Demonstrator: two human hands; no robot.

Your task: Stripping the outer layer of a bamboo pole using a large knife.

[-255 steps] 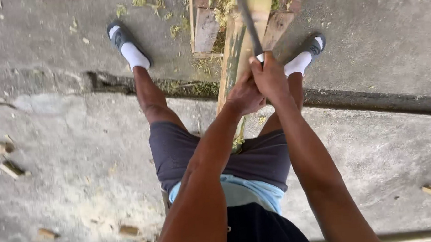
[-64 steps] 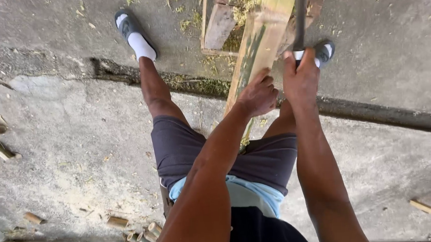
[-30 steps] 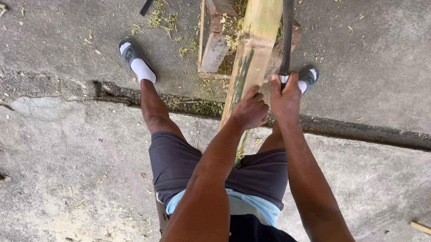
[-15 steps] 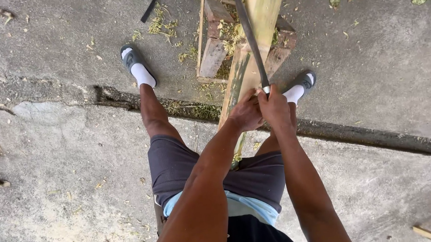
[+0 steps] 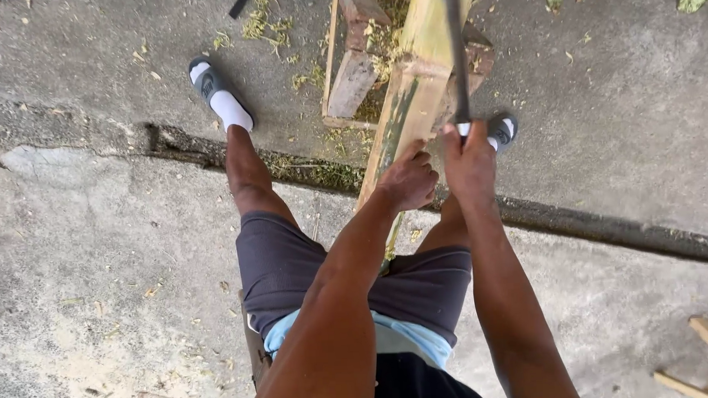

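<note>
A: Which step is in hand?
B: Shaving the bamboo pole [image 5: 417,87], I judge. Left hand [image 5: 408,181] is curling shut on its near end, steadying it; right hand [image 5: 469,160], just beside the pole, is clenching a long dark blade [image 5: 456,54].
A: And the next move?
B: Likely a controlled stroke along the smooth, green-streaked pole. Beyond it, a rough wooden frame [image 5: 353,73] is sitting on gritty concrete.

The bamboo pole [image 5: 417,87] lies on a wooden block [image 5: 354,81], between the two feet, leaves beyond.
</note>
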